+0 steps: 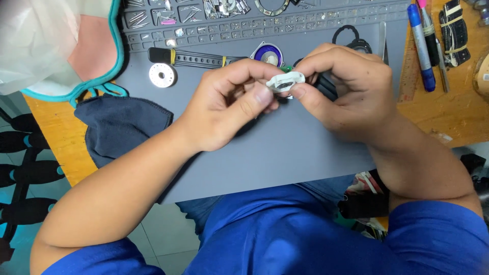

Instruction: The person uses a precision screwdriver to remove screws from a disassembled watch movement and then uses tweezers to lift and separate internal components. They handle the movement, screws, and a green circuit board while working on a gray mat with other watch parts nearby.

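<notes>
Both hands — left hand (224, 109), right hand (338, 89) — pinch the small white part (286, 81) above the grey mat (285, 153); a slip could drop it among loose pieces.

1 head-worn view only, looking steeply down from above the person's lap, close in on both hands at frame centre over the flat grey rubber work mat (285, 147); orange wooden bench edge (56, 137) at left.

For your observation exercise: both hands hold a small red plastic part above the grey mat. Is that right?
Not quite. The head view shows the small plastic part is white, not red. Both the left hand and right hand hold it above the grey mat.
</notes>
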